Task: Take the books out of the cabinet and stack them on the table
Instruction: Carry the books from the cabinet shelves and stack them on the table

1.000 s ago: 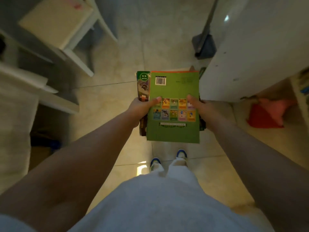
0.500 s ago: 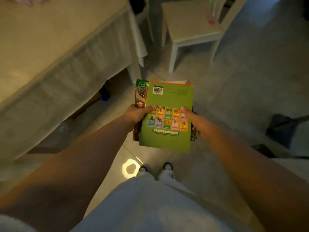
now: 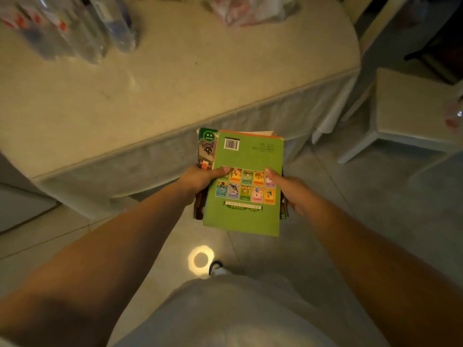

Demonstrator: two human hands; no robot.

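I hold a small stack of books (image 3: 246, 154) in front of me at waist height, a green back cover with a barcode and small pictures on top. My left hand (image 3: 200, 179) grips the stack's left edge, thumb on the cover. My right hand (image 3: 288, 189) grips the right edge, thumb on top too. The books under the green one are mostly hidden. The table (image 3: 175, 78), covered with a pale cloth, lies just beyond the stack, its near edge almost under the books' far end. The cabinet is out of view.
Clear plastic bottles (image 3: 75, 28) lie at the table's far left and a plastic bag (image 3: 250, 8) at its far edge. A white chair (image 3: 406, 106) stands to the right of the table. Tiled floor (image 3: 375, 209) lies below me.
My view has swung left from the cabinet and floor to the table, which now fills the upper frame. The stack stays in both hands with the same grip.
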